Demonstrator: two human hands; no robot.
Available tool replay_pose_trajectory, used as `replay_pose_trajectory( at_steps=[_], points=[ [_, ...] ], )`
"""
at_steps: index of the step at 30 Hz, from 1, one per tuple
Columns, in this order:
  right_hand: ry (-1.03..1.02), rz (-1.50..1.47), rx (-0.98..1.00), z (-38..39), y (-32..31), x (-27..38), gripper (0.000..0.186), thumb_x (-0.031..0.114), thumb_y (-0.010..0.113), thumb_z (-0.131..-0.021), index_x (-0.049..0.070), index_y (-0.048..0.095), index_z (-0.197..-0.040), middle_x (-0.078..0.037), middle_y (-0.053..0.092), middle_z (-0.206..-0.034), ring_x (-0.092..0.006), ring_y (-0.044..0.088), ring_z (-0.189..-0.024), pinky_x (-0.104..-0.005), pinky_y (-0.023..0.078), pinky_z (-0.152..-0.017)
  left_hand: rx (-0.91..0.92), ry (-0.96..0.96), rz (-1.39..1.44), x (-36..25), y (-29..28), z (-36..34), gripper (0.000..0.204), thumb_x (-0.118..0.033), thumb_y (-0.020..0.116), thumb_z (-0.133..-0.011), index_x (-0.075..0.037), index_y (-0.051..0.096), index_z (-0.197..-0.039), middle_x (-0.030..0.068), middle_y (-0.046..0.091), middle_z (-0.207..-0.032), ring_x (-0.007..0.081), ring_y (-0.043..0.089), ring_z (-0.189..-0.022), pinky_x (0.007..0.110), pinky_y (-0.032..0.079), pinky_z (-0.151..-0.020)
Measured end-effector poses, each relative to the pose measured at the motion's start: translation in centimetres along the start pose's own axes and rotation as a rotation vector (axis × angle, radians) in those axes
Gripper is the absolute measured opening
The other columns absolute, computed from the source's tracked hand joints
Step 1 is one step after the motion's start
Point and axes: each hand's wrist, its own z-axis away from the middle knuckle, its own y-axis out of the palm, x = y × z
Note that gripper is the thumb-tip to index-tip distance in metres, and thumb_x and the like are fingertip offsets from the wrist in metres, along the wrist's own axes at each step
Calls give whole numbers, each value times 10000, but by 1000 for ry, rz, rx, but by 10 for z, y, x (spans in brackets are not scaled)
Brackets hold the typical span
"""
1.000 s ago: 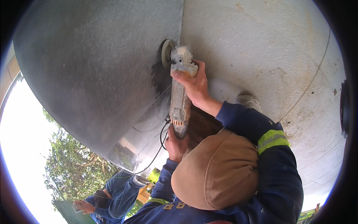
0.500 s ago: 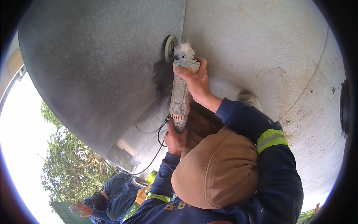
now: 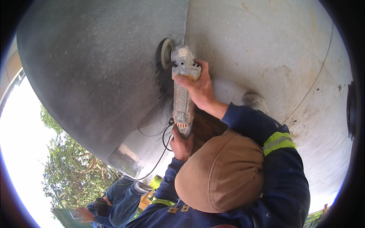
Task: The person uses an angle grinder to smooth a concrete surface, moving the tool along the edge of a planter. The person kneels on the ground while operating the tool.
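An angle grinder (image 3: pixel 182 97), dusty and grey-white with orange vents, is held upright in the picture between my two hands. My right hand (image 3: pixel 200 88) wraps its body just below the gear head, thumb across the front. Lower down, my left hand (image 3: pixel 181 144) is closed around the tail end, next to the black cord (image 3: pixel 159 159). The pale round disc (image 3: pixel 166 53) stands edge-on at the left of the head, beside the grey curved metal wall (image 3: pixel 95 68). I cannot tell whether it touches. A dark patch (image 3: pixel 163 81) marks the wall below the disc.
A pale, stained metal surface (image 3: pixel 273 45) meets the wall at a seam. A rounded brown cloth shape (image 3: pixel 220 171) lies between my arms, and a dusty shoe (image 3: pixel 254 102) shows beyond my right sleeve. At lower left another person (image 3: pixel 114 203) in dark blue holds a phone.
The grinder's head and disc have shifted left and slightly down, along with my right hand. My left hand still grips the tail end. The other person has hardly moved.
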Motion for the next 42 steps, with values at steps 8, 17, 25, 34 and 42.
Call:
replay_pose_trajectory(
  at_steps=[8,17,25,34,42],
  points=[
    [61,16,-117,-27,-12,9,739,222,796,-821,-39,306,-1307,-155,594,-1094,-185,629,-957,-328,546,-842,38,53,-47,-11,3,-25,697,-249,750,-720,-102,435,-1324,250,677,-795,470,653,-697,539,526,-609],
    [26,-68,-42,-6,-6,-1,699,187,790,-830,-41,315,-1290,-155,588,-1108,-177,624,-969,-322,547,-837,63,-17,-31,-2,1,-9,735,-253,748,-720,-104,413,-1357,248,681,-863,472,655,-707,540,527,-612],
    [11,-16,-1,4,0,3,723,198,802,-814,-36,314,-1292,-158,584,-1136,-179,609,-1011,-332,533,-860,59,-82,-4,-4,0,6,749,-243,748,-724,-79,393,-1363,258,682,-854,472,659,-736,540,524,-624],
    [97,-52,-140,-23,-16,18,734,189,807,-800,-43,325,-1304,-174,570,-1121,-201,621,-969,-345,558,-797,24,86,-89,-26,6,-17,742,-249,778,-694,-83,433,-1330,224,685,-799,439,663,-682,512,547,-608],
    [57,-361,-34,44,-85,63,579,223,677,-928,45,340,-1365,-171,557,-1203,-279,613,-1044,-462,542,-889,72,244,-21,-69,-13,38,727,-236,765,-710,-79,456,-1348,172,690,-789,356,679,-650,460,545,-581]
  ],
)
